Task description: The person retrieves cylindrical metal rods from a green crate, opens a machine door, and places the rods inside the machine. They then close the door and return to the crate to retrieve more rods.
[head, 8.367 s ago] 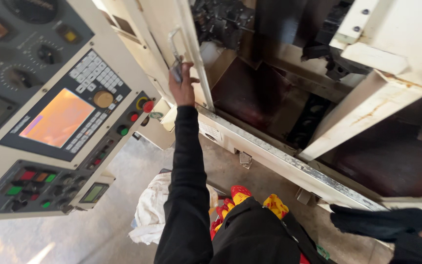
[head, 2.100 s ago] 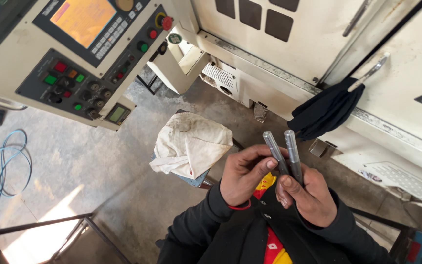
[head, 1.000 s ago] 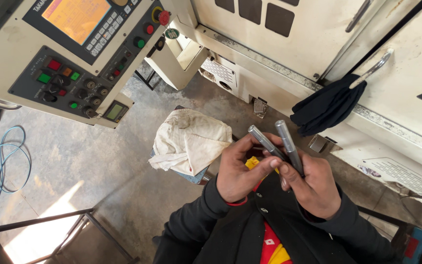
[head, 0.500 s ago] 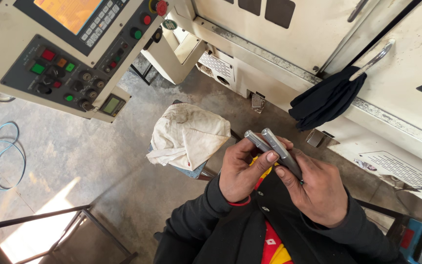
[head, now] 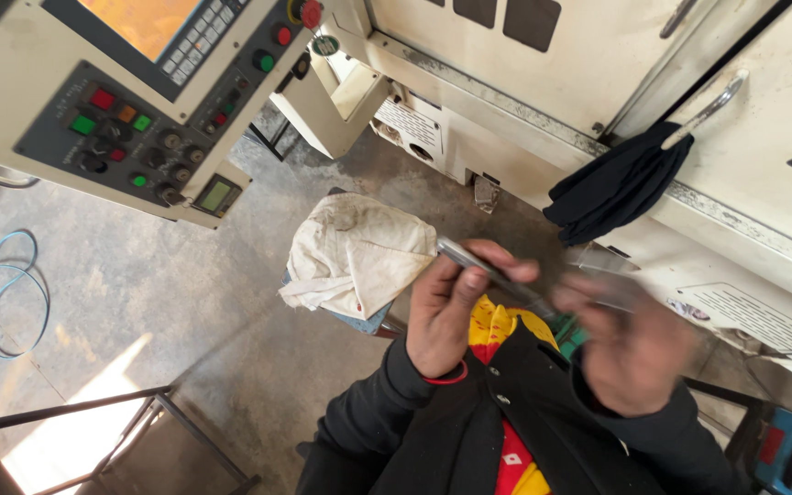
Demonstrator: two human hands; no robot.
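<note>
Over concrete floor, left hand grips metal rod; right hand's grip blurred.

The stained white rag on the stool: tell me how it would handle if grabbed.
The white rag would probably go floppy: it lies crumpled, its edges drooping over the stool. Likely light, being thin cloth. Rolling looks unlikely; it may drag and unfold.

A slim grey metal rod lies slanted just right of the frame's centre, its upper end pointing toward the upper left and its lower end running down to the right. The left hand pinches it between thumb and fingertips. A second metal rod, paler and badly blurred, sits to the right of it at the right hand; its grip cannot be made out.
</note>
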